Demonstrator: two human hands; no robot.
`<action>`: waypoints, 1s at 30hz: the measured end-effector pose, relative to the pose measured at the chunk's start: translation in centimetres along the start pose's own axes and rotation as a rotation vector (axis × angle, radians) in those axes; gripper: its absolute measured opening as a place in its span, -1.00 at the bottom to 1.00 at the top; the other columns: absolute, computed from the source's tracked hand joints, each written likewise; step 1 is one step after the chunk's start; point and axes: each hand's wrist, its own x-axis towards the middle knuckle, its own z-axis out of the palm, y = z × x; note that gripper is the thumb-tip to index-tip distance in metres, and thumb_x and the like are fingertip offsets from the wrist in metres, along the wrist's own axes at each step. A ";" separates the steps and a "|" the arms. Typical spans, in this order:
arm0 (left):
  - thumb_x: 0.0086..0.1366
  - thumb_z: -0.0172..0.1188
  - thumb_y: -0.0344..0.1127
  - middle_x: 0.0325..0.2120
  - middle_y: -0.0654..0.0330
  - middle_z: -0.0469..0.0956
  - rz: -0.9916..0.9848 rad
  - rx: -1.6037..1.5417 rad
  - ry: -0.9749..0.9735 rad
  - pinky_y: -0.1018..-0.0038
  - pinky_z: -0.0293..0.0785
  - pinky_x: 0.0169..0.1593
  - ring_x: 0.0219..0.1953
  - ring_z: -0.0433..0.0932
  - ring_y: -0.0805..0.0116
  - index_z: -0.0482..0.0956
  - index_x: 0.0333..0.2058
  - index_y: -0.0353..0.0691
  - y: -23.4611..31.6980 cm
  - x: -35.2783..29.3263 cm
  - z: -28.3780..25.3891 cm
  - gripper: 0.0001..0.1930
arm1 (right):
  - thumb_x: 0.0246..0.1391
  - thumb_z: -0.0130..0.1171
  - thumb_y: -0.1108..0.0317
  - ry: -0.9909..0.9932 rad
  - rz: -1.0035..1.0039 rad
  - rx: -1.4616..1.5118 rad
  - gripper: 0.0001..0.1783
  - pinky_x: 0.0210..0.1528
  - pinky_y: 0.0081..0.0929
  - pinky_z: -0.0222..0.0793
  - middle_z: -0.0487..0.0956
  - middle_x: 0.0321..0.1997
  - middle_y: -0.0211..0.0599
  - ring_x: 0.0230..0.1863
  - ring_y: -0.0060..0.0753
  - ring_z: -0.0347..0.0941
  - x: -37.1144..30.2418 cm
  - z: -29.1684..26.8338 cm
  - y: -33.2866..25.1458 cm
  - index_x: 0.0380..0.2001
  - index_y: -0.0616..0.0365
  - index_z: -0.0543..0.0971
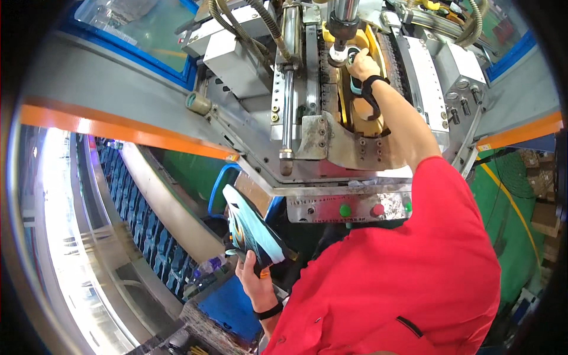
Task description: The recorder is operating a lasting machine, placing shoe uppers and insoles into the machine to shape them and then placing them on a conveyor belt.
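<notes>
My left hand (255,285) is closed around the heel end of a light blue and black sports shoe (247,222), held tilted with its toe up, left of my body. Up ahead, my right hand (363,66) reaches into a press machine, its fingers curled at a second light blue shoe (355,87). That shoe sits in the machine's middle, between yellow side pads (375,50). A metal plunger (343,23) with a white tip stands close to the fingers. My hand and wrist hide part of this second shoe.
A curved metal guard (349,145) crosses the machine's front, above a panel with a green button (345,210) and a red button (377,210). Left is a conveyor with dark ridged slats (133,198). A blue box (228,307) stands below my left hand. Hoses (245,29) hang over the machine.
</notes>
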 end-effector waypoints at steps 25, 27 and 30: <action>0.22 0.22 -0.35 -0.27 0.17 0.62 -0.072 -0.110 0.085 0.36 0.56 -0.24 -0.29 0.64 0.31 0.53 -0.16 -0.30 -4.5 -6.8 1.5 -0.76 | -0.06 0.22 0.44 -0.196 -0.916 0.705 -0.81 -0.25 -0.26 0.47 0.50 -0.32 -0.19 -0.27 -0.16 0.50 -35.9 -0.6 3.2 -0.31 0.16 0.52; 0.24 0.21 -0.32 -0.30 0.20 0.64 -0.065 -0.117 0.099 0.38 0.55 -0.28 -0.31 0.64 0.33 0.57 -0.22 -0.24 -5.3 -7.2 0.5 -0.82 | -0.08 0.24 0.48 0.078 -0.884 0.819 -0.90 -0.33 -0.37 0.45 0.54 -0.47 -0.21 -0.43 -0.22 0.51 -31.9 -10.5 -1.2 -0.42 0.16 0.56; 0.22 0.22 -0.35 -0.25 0.13 0.60 -0.082 -0.162 0.099 0.33 0.57 -0.19 -0.25 0.63 0.26 0.49 -0.12 -0.37 -5.4 -6.8 0.1 -0.71 | 0.10 0.17 0.40 0.516 -0.559 0.653 -0.71 -0.03 -0.48 0.41 0.61 -0.08 -0.15 -0.08 -0.33 0.53 -21.9 -21.9 -5.9 -0.09 0.23 0.55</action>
